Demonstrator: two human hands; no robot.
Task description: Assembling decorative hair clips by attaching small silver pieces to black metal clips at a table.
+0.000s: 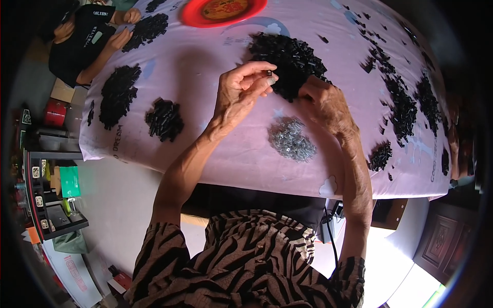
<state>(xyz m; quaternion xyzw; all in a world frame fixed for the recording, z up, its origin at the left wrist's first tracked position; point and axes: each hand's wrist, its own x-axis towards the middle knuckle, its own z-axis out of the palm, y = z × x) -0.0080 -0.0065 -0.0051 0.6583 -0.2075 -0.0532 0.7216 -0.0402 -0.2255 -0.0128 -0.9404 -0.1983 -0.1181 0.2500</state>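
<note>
My left hand (240, 92) is raised over the near left edge of a large heap of small black tube-like parts (280, 49). Its thumb and fingertips pinch one small black part (269, 74), mostly covered by the fingers. My right hand (322, 96) is closed, knuckles up, at the heap's near right edge; its fingertips are hidden, so what they grip cannot be made out. Closer to me, between my forearms, lies a pile of small clear, shiny pieces (293, 140), too fine to identify.
Smaller piles of black parts lie to the left (164, 119) and right (399, 108) on the pink tablecloth (205, 159). A red tray (226, 20) stands at the far side. At the far left another person's hands (126, 28) are beside a black pile (146, 33).
</note>
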